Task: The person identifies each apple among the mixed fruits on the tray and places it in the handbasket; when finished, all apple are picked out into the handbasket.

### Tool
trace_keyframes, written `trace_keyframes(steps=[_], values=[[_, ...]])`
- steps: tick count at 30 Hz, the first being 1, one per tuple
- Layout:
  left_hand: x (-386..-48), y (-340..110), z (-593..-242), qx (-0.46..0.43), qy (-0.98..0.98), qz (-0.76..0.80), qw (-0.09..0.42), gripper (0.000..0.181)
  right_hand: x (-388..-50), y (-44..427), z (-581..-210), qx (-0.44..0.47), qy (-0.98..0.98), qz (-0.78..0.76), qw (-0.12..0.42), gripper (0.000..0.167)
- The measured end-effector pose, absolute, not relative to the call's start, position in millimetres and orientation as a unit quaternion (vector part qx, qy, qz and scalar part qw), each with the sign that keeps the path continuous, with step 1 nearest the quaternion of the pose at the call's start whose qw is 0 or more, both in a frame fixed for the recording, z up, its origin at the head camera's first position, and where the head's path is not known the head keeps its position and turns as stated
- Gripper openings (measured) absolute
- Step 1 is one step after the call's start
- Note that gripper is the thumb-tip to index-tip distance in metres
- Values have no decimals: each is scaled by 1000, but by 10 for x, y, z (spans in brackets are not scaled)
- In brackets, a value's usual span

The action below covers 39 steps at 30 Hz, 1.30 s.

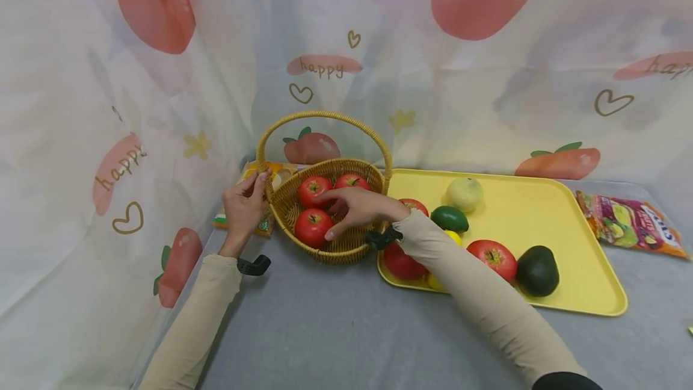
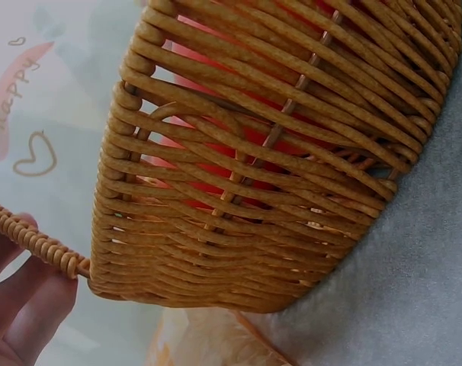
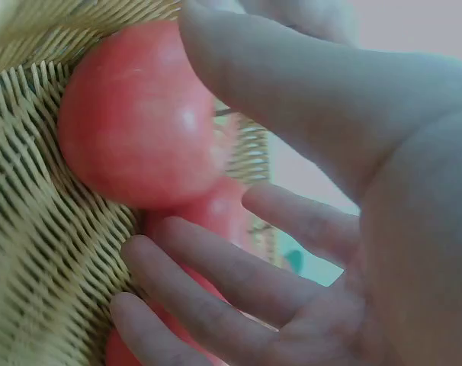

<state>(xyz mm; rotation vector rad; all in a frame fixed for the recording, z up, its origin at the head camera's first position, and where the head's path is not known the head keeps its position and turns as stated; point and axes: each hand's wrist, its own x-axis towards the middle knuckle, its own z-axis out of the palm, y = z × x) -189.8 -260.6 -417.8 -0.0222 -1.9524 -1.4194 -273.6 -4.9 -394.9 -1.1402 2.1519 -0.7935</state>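
Note:
A wicker basket (image 1: pixel 335 254) with a tall handle holds three red apples, one of them the front apple (image 1: pixel 313 227). At its left side the left hand (image 1: pixel 243 206) pinches the base of the handle; in the left wrist view those fingers (image 2: pixel 44 309) lie behind the handle (image 2: pixel 33 238). Over the basket's inside is the right hand (image 1: pixel 360 204), fingers spread and relaxed. In the right wrist view its thumb is beside the nearest apple (image 3: pixel 139 114), and the other fingers (image 3: pixel 208 297) extend over more apples. Whether it touches any apple, I cannot tell.
Right of the basket, a yellow tray (image 1: pixel 530 209) bears red apples, an onion (image 1: pixel 464 195), a green fruit (image 1: pixel 450 219), an avocado (image 1: pixel 538 271) and yellow fruit, partly under the right forearm. A snack bag (image 1: pixel 633 224) lies beyond the tray; another package (image 1: pixel 262 226) is behind the basket's left side.

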Motion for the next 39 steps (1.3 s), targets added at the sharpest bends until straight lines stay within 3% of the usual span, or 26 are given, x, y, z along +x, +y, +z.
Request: trace_keyframes(steps=[7, 14, 24, 31, 39], values=[[-1898, -2587, -4151, -13, -751, -553, 360, 31, -2577, 443, -3668, -407, 792, -348, 294, 70], [-1891, -2570, -4137, -7, -755, -550, 357, 32, -2373, 1084, -3535, -393, 792, -399, 244, 70], [-1876, -2557, -4122, -7, -749, -557, 359, 32, -2194, 1923, -3634, -351, 850, -368, 135, 72], [-2056, -2753, -4449, 10, -758, -543, 360, 34, -2047, 2303, -3839, -339, 878, -321, 109, 76], [-1994, -2658, -4335, -2, -743, -563, 362, 32, -1957, 2543, -3925, -318, 901, -274, 113, 76]])
